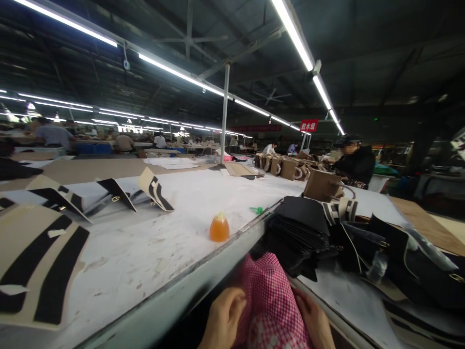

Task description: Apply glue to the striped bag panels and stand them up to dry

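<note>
At the bottom edge my left hand [222, 317] and my right hand [315, 322] grip a pink checked cloth [269, 300] from either side, fingers curled into it. Both hands sit low in the gap between two work tables. A stack of black bag pieces [301, 228] lies just beyond the cloth on the right table. An orange glue bottle [219, 228] stands on the white table [145, 252] to the left, near its metal edge.
Beige panels with black stripes [36, 261] lie on the left table, more [155, 190] further back. A green cap [256, 210] lies by the edge. Tan bags [286, 167] line the far table. A person in black [354, 162] works at right. A pole [224, 114] rises mid-table.
</note>
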The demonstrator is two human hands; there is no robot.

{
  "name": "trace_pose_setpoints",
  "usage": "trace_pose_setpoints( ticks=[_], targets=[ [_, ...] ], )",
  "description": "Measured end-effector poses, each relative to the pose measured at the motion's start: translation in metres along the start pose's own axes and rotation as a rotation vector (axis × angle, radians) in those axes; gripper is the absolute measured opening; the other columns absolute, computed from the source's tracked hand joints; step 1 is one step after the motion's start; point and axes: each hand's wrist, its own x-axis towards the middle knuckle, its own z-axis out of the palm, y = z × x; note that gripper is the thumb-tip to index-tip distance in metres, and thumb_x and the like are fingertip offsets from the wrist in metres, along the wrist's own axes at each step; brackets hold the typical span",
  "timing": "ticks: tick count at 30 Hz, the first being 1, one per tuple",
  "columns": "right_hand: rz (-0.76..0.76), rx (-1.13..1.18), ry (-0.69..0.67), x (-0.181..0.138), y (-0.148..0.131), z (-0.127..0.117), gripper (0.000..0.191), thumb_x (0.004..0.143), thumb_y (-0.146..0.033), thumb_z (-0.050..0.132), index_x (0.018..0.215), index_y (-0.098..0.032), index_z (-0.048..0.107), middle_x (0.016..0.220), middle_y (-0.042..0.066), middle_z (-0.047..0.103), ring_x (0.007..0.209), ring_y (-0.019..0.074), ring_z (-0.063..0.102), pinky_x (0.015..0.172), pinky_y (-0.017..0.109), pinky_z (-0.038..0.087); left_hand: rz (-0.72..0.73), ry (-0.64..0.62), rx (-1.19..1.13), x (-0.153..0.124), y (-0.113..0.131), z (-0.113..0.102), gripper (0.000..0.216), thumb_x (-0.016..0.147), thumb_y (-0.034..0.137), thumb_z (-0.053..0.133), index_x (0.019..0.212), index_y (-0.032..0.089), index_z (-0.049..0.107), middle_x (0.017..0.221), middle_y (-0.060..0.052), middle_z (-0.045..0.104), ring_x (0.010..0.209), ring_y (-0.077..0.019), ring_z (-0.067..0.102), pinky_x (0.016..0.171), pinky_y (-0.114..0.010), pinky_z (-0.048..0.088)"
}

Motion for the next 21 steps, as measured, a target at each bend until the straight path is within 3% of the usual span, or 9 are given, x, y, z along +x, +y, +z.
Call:
trace_pose_setpoints(
  ticks=[2, 4, 6, 8, 10, 13, 17, 21],
  targets=[
    [-0.093, -0.067, -0.029, 0.012, -0.032, 0.001, 0.05, 0.073, -0.067, 0.058, 0.086, -0.022, 0.076, 0.082, 0.011, 0.077, 0.082, 0.0372, 0.073, 0.075, 0.05, 0.059, 0.056, 0.149, 0.024, 0.013, 0.02, -0.017, 0.02, 0.097, 0.033, 0.05, 0.091, 0.023, 0.065, 0.079, -0.003, 0.068, 0.073, -0.0175, 0.066, 0.071, -0.026, 0.052],
    [-0.215, -0.127, -0.095, 0.034, -0.07, 0.008, 0.048, 0.086, -0.059, 0.05, 0.105, -0.021, 0.073, 0.094, 0.01, 0.077, 0.089, 0.0297, 0.073, 0.082, 0.044, 0.058, 0.072, 0.322, 0.064, 0.032, 0.034, -0.033, 0.017, 0.097, 0.034, 0.05, 0.092, 0.023, 0.061, 0.084, -0.005, 0.066, 0.079, -0.0202, 0.064, 0.08, -0.032, 0.052],
    [-0.341, -0.225, -0.154, 0.064, -0.109, 0.021, 0.041, 0.092, -0.05, 0.052, 0.117, -0.021, 0.069, 0.108, 0.009, 0.074, 0.096, 0.0246, 0.07, 0.092, 0.042, 0.055, 0.05, 0.47, 0.111, 0.055, 0.041, -0.046, 0.017, 0.096, 0.035, 0.051, 0.104, 0.021, 0.055, 0.1, -0.011, 0.064, 0.096, -0.0256, 0.062, 0.093, -0.042, 0.05],
    [-0.421, -0.377, -0.218, 0.099, -0.144, 0.037, 0.035, 0.093, -0.039, 0.061, 0.121, -0.019, 0.065, 0.116, 0.009, 0.069, 0.102, 0.0228, 0.067, 0.096, 0.045, 0.052, 0.002, 0.551, 0.157, 0.08, 0.042, -0.053, 0.039, 0.091, 0.037, 0.058, 0.123, 0.015, 0.047, 0.121, -0.019, 0.058, 0.116, -0.0326, 0.055, 0.103, -0.052, 0.044],
    [-0.441, -0.552, -0.255, 0.134, -0.172, 0.054, 0.033, 0.095, -0.036, 0.064, 0.123, -0.019, 0.062, 0.128, 0.01, 0.062, 0.114, 0.0246, 0.061, 0.1, 0.049, 0.049, -0.062, 0.563, 0.198, 0.105, 0.038, -0.054, 0.062, 0.085, 0.036, 0.066, 0.134, 0.01, 0.039, 0.132, -0.024, 0.051, 0.128, -0.0385, 0.047, 0.108, -0.058, 0.04],
    [-0.397, -0.797, -0.321, 0.174, -0.198, 0.078, 0.033, 0.095, -0.036, 0.065, 0.123, -0.019, 0.062, 0.132, 0.01, 0.059, 0.117, 0.0264, 0.059, 0.099, 0.051, 0.05, -0.172, 0.524, 0.251, 0.134, 0.033, -0.048, 0.078, 0.076, 0.03, 0.076, 0.139, 0.01, 0.035, 0.134, -0.025, 0.053, 0.131, -0.0415, 0.048, 0.107, -0.058, 0.041],
    [-0.293, -1.001, -0.417, 0.206, -0.211, 0.109, 0.035, 0.095, -0.037, 0.065, 0.124, -0.018, 0.061, 0.129, 0.01, 0.06, 0.112, 0.0254, 0.062, 0.094, 0.049, 0.053, -0.303, 0.479, 0.335, 0.152, 0.032, -0.038, 0.088, 0.068, 0.026, 0.085, 0.138, 0.005, 0.035, 0.128, -0.027, 0.059, 0.124, -0.0408, 0.058, 0.104, -0.05, 0.045],
    [-0.201, -1.032, -0.475, 0.223, -0.213, 0.129, 0.037, 0.095, -0.037, 0.065, 0.126, -0.018, 0.06, 0.128, 0.01, 0.061, 0.109, 0.0248, 0.063, 0.092, 0.047, 0.055, -0.387, 0.448, 0.415, 0.156, 0.036, -0.037, 0.087, 0.068, 0.03, 0.087, 0.135, 0.007, 0.038, 0.127, -0.025, 0.061, 0.123, -0.038, 0.06, 0.103, -0.046, 0.045]
  ],
)
